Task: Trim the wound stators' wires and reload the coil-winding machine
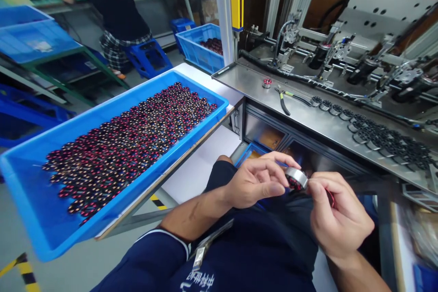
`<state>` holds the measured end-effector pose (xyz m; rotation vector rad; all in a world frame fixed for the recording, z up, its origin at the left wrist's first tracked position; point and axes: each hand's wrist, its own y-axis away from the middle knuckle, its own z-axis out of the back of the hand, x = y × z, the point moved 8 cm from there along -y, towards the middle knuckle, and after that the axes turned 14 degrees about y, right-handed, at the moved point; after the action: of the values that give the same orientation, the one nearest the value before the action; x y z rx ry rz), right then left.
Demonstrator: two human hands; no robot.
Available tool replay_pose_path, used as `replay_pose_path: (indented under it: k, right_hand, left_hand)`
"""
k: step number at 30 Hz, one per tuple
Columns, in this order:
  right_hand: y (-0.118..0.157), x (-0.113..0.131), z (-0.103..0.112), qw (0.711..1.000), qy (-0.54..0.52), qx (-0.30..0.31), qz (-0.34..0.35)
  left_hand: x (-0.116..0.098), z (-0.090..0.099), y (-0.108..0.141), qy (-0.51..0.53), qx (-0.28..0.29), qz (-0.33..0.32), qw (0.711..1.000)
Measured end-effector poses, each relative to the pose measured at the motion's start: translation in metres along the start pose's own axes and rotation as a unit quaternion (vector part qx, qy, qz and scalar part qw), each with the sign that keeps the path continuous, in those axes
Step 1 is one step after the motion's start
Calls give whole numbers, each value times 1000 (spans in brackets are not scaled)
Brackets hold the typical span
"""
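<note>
Over my lap, my left hand [258,180] is closed on a wound motor stator [297,177] with a silver metal rim and dark and red parts inside. Against its other side, my right hand [337,214] is closed in a pinch; a loop of red wire [331,197] comes out between its fingers. The fingertips hide where the wire meets the stator. On the metal ledge ahead, a similar stator with red windings [267,83] sits beside green-handled pliers [283,100]. A row of dark stators [336,109] stands further right, running into a dense group.
At left, a long blue tray [29,155] holds many wound stators. Behind the metal ledge [239,77] stands a machine with clamps and black cylinders [362,70]. A co-worker [102,4] is beside a blue stool [148,57] at the back bench. Another blue crate [201,52] holds dark parts.
</note>
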<state>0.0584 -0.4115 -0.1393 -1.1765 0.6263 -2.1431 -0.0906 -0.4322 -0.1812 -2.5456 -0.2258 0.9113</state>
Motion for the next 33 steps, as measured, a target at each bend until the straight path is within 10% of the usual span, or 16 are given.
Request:
replay_pose_path:
  k: [7,12,19,23,29,33]
  right_hand:
    - [1,13,6,992,9,22,128]
    - [6,15,10,980,71,40,180]
    - [8,11,10,996,39,-43,64]
    - [15,-11,-4,992,-94,-28,-82]
    - [33,-39,-45,881,-334,68,-329]
    - [43,-45,-56,831,-372,80,-405]
  left_hand:
    - [12,7,5,74,-74,92,990]
    - [38,-9,14,70,21,264,962]
    - [19,-7,8,-40,-11,60,997]
    - [-9,-12,8,-246,21,-131,960]
    - [-32,-26,8,-441,41,-232,866]
    - [-36,-26,7,-456,38,-236,857]
